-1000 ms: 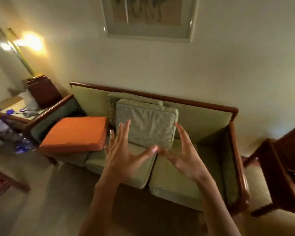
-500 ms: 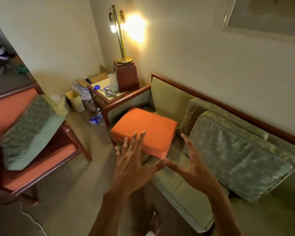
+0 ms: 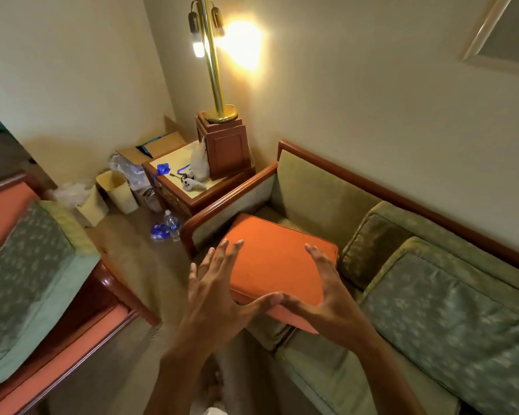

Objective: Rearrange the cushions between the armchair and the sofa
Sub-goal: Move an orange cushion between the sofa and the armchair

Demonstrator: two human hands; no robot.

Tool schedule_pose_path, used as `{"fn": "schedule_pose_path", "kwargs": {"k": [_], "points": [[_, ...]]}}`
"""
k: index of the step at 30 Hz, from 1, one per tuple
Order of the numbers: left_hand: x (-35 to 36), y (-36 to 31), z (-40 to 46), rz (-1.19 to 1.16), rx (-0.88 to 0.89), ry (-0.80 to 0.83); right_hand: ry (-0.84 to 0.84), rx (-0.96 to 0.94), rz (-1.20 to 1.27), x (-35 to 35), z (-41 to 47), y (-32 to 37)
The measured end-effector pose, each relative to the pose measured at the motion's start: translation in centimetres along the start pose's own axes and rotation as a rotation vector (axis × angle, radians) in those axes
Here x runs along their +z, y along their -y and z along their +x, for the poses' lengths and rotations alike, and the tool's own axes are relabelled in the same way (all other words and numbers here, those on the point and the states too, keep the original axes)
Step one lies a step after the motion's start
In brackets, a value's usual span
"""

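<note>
Two hands are hovering in front of you: your left hand [image 3: 213, 298] and your right hand [image 3: 327, 298], both with fingers [image 3: 231, 250] spread wide apart and clamped on nothing, thumb tips nearly meeting. The orange cushion [image 3: 276, 259] is lying flat on the left end of the sofa [image 3: 321, 190], tucked against the wooden armrest, with its near corner overhanging the seat edge. It is lying beyond and between your fingers; from this view you cannot tell whether either palm is touching it yet, though the thumbs are crossing its near edge.

Judging by its boxy shape and piped seams, you are dealing with a firm foam seat pad: light for its bulk, stiff enough to hold its form, with a fabric cover that should not be slippery. Nothing about it looks fragile. Take hold at the two opposite side edges, one hand to each, so that it is not folding or swinging as you lift.

A green patterned cushion [image 3: 27, 283] is leaning in the armchair [image 3: 57, 372] at your left, and two more green cushions [image 3: 450, 319] are leaning against the sofa back at your right.
</note>
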State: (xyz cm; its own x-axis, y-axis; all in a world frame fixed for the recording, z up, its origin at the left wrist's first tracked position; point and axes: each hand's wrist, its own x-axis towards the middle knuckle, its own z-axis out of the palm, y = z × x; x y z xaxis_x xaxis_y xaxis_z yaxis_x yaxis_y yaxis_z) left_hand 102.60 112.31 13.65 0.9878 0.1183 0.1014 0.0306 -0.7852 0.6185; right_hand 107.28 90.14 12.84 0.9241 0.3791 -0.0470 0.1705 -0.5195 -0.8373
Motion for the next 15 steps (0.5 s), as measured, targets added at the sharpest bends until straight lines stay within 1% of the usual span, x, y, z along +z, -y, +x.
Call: {"fn": "schedule_pose_path", "kwargs": {"k": [5,10,14,15], "points": [[-1.4,4.5,9.3,-0.014,0.093,0.103,-0.128,0.115,-0.058,1.7,6.8,1.9],[-2.3,5.9,17.8,0.003,0.215,0.202,-0.256,0.230,-0.100,2.4,12.2,2.7],[-0.6,7.4,23.2,0.033,0.254,0.281,-0.279,0.334,-0.103,2.4,15.6,1.0],[0.2,7.9,24.7,0.033,0.239,0.308,-0.280,0.366,-0.102,2.2,16.6,0.2]]}}
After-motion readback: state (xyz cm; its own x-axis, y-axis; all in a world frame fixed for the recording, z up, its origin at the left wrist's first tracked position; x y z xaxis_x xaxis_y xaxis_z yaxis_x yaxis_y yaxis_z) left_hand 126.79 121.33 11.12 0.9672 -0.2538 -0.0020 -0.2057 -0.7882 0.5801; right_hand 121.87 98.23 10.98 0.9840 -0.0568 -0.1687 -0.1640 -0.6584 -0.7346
